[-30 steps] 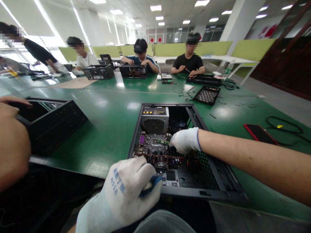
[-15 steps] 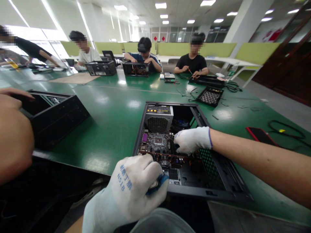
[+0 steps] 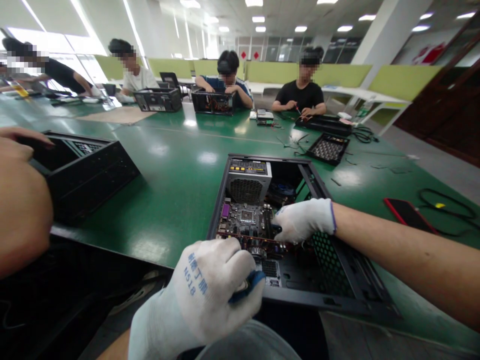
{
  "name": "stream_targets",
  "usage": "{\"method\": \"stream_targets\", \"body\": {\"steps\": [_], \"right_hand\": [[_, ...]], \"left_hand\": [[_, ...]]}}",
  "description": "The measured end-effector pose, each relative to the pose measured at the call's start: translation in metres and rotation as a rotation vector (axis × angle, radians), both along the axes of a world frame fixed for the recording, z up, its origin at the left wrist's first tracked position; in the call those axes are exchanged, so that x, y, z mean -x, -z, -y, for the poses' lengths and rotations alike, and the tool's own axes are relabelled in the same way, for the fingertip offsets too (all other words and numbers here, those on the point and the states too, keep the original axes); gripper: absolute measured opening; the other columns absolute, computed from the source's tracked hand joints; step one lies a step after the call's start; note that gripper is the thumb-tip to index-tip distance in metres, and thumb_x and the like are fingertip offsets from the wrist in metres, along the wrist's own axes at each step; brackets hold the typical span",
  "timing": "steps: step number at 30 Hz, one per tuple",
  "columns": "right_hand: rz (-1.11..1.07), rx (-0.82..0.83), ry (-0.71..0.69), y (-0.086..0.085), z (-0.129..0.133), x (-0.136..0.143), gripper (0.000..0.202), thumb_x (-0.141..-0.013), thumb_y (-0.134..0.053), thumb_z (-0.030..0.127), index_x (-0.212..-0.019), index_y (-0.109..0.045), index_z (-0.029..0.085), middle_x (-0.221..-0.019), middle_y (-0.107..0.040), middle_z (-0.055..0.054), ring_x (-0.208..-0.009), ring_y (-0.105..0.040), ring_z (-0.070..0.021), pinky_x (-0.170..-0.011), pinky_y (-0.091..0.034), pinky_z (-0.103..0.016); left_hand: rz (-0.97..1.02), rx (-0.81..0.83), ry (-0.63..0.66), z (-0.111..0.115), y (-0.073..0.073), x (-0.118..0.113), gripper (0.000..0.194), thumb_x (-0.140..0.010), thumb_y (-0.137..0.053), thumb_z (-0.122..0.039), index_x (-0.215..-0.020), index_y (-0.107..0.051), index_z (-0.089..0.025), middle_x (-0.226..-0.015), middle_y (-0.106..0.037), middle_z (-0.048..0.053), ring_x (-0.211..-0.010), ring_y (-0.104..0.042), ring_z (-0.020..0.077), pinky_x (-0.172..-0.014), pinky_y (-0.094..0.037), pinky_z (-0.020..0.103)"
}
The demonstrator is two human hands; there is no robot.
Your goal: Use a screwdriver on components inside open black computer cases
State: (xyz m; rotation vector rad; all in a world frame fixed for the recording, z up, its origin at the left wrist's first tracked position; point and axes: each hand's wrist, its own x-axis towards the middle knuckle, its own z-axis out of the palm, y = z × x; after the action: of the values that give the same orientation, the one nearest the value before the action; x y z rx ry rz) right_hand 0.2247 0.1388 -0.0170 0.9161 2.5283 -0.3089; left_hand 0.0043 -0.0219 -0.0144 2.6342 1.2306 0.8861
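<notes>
1. A gloved right hand [image 3: 304, 219] presses down on the motherboard [image 3: 245, 220] inside an open computer case [image 3: 337, 280] lying flat on the green counter [image 3: 176, 185]; its fingers are curled low, and what they pinch, if anything, cannot be told.
2. One second earlier a green memory stick showed at those fingertips; it is no longer visible, which suggests it has gone down into its slot beside the power supply [image 3: 248, 181].
3. The left hand [image 3: 210, 295] has stayed at the case's near edge, its grip closed round a blue-handled tool [image 3: 245, 289].
4. A co-worker's bare arm [image 3: 20, 210] remains at a second case [image 3: 86, 170]; a red phone [image 3: 409, 215] lies well apart.
</notes>
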Motion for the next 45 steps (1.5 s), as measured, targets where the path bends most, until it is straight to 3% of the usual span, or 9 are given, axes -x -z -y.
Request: {"method": "stream_targets", "body": {"steps": [4,9,18,21,25,29,33,40,45], "right_hand": [[-0.033,0.002,0.013,-0.019,-0.001,-0.004,0.028,-0.096,-0.059,0.038,-0.103,-0.079,0.020,-0.095,-0.079,-0.008,-0.085,-0.073,-0.0222,-0.076,-0.052,-0.031],[-0.361,-0.177,0.164,-0.040,0.001,-0.024,0.039,-0.102,-0.050,0.048,-0.112,-0.076,0.021,-0.104,-0.079,-0.008,-0.094,-0.072,-0.0234,-0.084,-0.050,-0.030],[-0.694,-0.238,0.330,-0.025,0.008,-0.054,0.037,-0.101,-0.055,0.047,-0.113,-0.078,0.021,-0.108,-0.079,-0.004,-0.096,-0.071,-0.0214,-0.086,-0.050,-0.029],[-0.756,-0.235,0.349,-0.023,0.008,-0.056,0.037,-0.101,-0.055,0.048,-0.114,-0.078,0.021,-0.109,-0.080,-0.004,-0.096,-0.071,-0.0210,-0.086,-0.050,-0.029],[-0.798,-0.247,0.335,-0.023,0.008,-0.058,0.037,-0.101,-0.056,0.048,-0.114,-0.077,0.021,-0.111,-0.079,-0.005,-0.100,-0.071,-0.0219,-0.089,-0.050,-0.029],[-0.805,-0.226,0.319,-0.023,0.008,-0.059,0.037,-0.102,-0.055,0.046,-0.114,-0.077,0.019,-0.110,-0.078,-0.007,-0.098,-0.070,-0.0219,-0.089,-0.049,-0.029],[-0.811,-0.213,0.287,-0.024,0.009,-0.061,0.038,-0.102,-0.055,0.048,-0.113,-0.076,0.018,-0.105,-0.077,-0.007,-0.092,-0.068,-0.0211,-0.082,-0.047,-0.030],[-0.830,-0.206,0.255,-0.020,0.008,-0.064,0.037,-0.102,-0.056,0.047,-0.112,-0.074,0.017,-0.107,-0.076,-0.008,-0.096,-0.068,-0.0216,-0.082,-0.046,-0.029],[-0.824,-0.195,0.181,-0.016,0.006,-0.066,0.035,-0.103,-0.055,0.046,-0.112,-0.073,0.017,-0.109,-0.075,-0.008,-0.098,-0.068,-0.0215,-0.084,-0.046,-0.029]], "left_hand": [[-0.002,-0.005,-0.006,0.000,0.000,-0.001,0.017,-0.094,-0.060,-0.025,-0.080,-0.050,-0.023,-0.074,-0.055,-0.001,-0.062,-0.047,0.0157,-0.056,-0.029,0.035],[-0.011,-0.023,-0.032,0.000,0.000,-0.003,0.016,-0.093,-0.061,-0.024,-0.080,-0.051,-0.023,-0.074,-0.055,-0.001,-0.062,-0.048,0.0159,-0.056,-0.029,0.034],[-0.152,0.178,-0.036,-0.004,-0.019,-0.007,0.012,-0.093,-0.063,-0.029,-0.089,-0.054,-0.024,-0.080,-0.059,-0.002,-0.069,-0.055,0.0167,-0.059,-0.038,0.033],[-0.237,0.188,-0.017,-0.023,-0.027,-0.013,0.011,-0.098,-0.061,-0.034,-0.099,-0.057,-0.023,-0.093,-0.064,0.000,-0.082,-0.062,0.0191,-0.071,-0.048,0.033],[-0.433,0.191,-0.050,-0.074,-0.030,-0.030,0.022,-0.100,-0.059,-0.039,-0.109,-0.062,-0.019,-0.104,-0.069,0.007,-0.098,-0.069,0.0251,-0.089,-0.054,0.039],[-0.730,0.334,-0.105,-0.134,-0.020,-0.053,0.036,-0.098,-0.058,-0.042,-0.121,-0.065,-0.015,-0.117,-0.071,0.014,-0.107,-0.071,0.0294,-0.094,-0.056,0.040],[-0.909,0.473,-0.093,-0.172,0.000,-0.070,0.042,-0.086,-0.075,-0.039,-0.120,-0.070,-0.016,-0.119,-0.075,0.015,-0.108,-0.074,0.0310,-0.092,-0.058,0.037],[-1.001,0.548,-0.038,-0.193,0.036,-0.076,0.058,-0.072,-0.088,-0.029,-0.125,-0.070,-0.014,-0.127,-0.075,0.015,-0.119,-0.071,0.0318,-0.104,-0.056,0.037],[-0.981,0.524,-0.032,-0.199,0.048,-0.072,0.057,-0.076,-0.086,-0.030,-0.128,-0.069,-0.013,-0.133,-0.072,0.017,-0.125,-0.068,0.0315,-0.111,-0.051,0.037]]}}
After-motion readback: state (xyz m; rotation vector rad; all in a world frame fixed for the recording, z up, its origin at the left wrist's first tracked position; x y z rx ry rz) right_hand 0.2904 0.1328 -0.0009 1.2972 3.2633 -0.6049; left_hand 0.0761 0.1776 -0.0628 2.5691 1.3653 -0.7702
